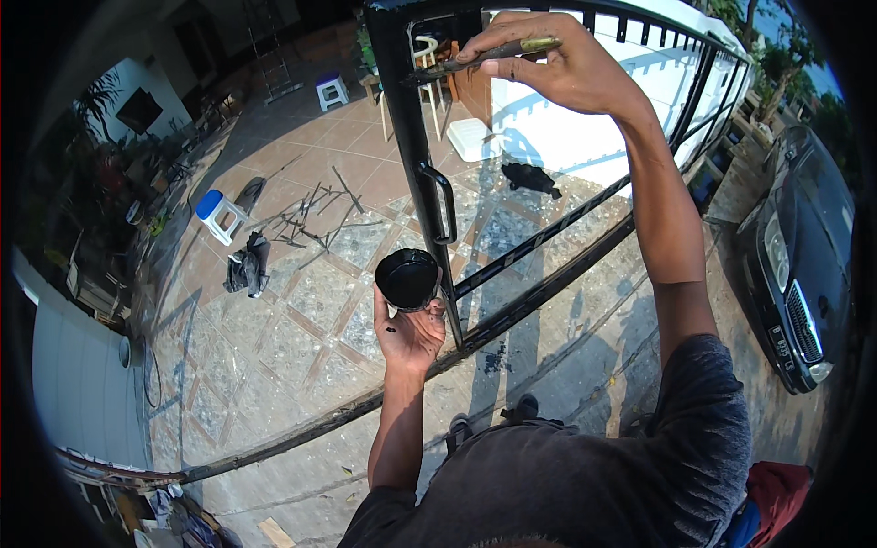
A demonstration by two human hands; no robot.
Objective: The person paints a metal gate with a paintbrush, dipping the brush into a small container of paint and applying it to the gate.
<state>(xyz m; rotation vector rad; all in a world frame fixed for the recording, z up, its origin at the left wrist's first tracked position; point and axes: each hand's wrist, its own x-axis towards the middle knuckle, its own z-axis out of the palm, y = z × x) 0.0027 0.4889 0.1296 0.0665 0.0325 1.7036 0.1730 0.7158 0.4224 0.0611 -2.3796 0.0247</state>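
My right hand (557, 64) is raised at the top of the view, its fingers closed round the handle of a paintbrush (457, 66). The dark bristles touch the upright post of a black metal gate (402, 110), close under its top corner. Lower down, my left hand (411, 338) holds up a small round tub of black paint (406, 279) from beneath, with the fingers wrapped about its side. A dark paint spot shows on that palm. The gate's curved pull handle (446, 203) is just above the tub.
A blue-topped white stool (219, 216) stands left on the tiled floor, near a black plastic bag (248, 265) and scattered dark metal pieces (306, 215). Under the gate runs a floor track (347, 409). A black car (795, 247) is parked at right. A black cloth-like heap (530, 180) lies behind the gate.
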